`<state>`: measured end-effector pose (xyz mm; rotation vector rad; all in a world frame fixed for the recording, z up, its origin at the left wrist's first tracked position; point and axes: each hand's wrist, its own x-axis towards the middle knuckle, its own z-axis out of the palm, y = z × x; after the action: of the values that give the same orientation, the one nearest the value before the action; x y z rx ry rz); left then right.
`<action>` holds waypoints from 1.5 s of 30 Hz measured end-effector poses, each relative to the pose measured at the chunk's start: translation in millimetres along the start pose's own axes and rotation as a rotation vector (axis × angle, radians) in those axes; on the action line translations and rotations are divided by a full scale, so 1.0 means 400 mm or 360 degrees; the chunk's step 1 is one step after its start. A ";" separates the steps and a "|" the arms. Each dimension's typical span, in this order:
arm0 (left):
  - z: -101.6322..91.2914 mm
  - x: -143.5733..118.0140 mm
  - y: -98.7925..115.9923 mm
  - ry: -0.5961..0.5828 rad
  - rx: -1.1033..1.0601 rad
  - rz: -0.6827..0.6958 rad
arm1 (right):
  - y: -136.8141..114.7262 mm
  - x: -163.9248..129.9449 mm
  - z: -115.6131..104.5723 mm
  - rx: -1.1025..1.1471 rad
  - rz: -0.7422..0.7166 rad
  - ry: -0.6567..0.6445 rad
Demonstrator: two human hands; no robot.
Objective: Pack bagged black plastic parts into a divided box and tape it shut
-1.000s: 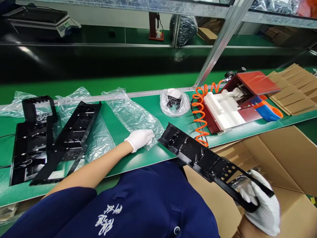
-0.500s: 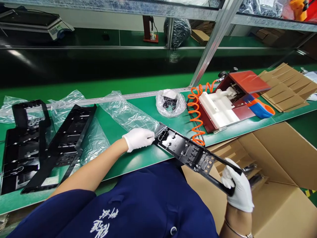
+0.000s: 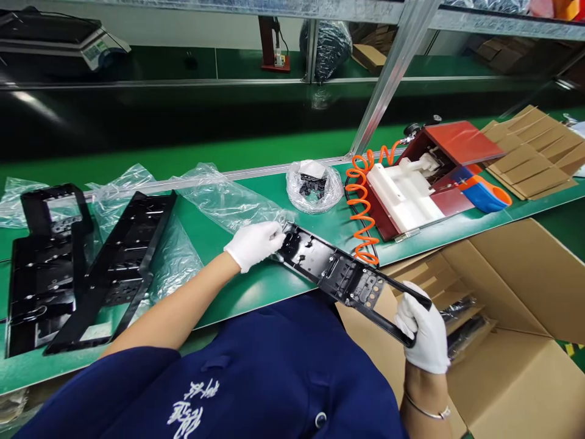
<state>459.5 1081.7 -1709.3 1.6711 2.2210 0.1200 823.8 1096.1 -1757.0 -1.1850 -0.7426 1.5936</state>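
Note:
My left hand (image 3: 255,245), in a white glove, pinches the mouth of a clear plastic bag (image 3: 228,198) that lies stretched out over the bench. Beside those fingers, at the bag's mouth, is the left end of a long black plastic housing (image 3: 336,268); whether that end is inside the film is hard to make out. My right hand (image 3: 423,329), also gloved, is closed around the other end, which is an open frame. The housing slants down to the right, its ribbed inner side facing up, partly beyond the bench edge.
Two more black housings (image 3: 123,262) (image 3: 43,286) rest on bags at left. Small black parts fill a round plastic-lined dish (image 3: 314,186). A red and white fixture (image 3: 406,189) with an orange coiled hose (image 3: 361,210) stands at right. Below is a cardboard box (image 3: 516,360) with dividers.
The black housing and my right hand have shifted left, and the housing's left end is closer in at the bag's mouth. My left hand has barely moved.

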 end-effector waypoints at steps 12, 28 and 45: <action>0.034 0.023 -0.028 -0.0082 -0.0150 -0.0009 | 0.012 0.028 0.021 -0.0056 0.0063 -0.0041; 0.012 0.000 0.050 0.0151 -0.0039 0.0068 | 0.024 0.038 0.045 0.0096 0.0072 -0.0075; 0.006 0.000 0.085 0.0153 -0.0064 0.0310 | 0.015 0.055 0.123 0.0037 -0.0059 -0.0085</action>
<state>491.4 1091.4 -1702.0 1.8934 2.1025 0.2978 774.5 1118.6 -1753.2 -1.1097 -0.7743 1.6042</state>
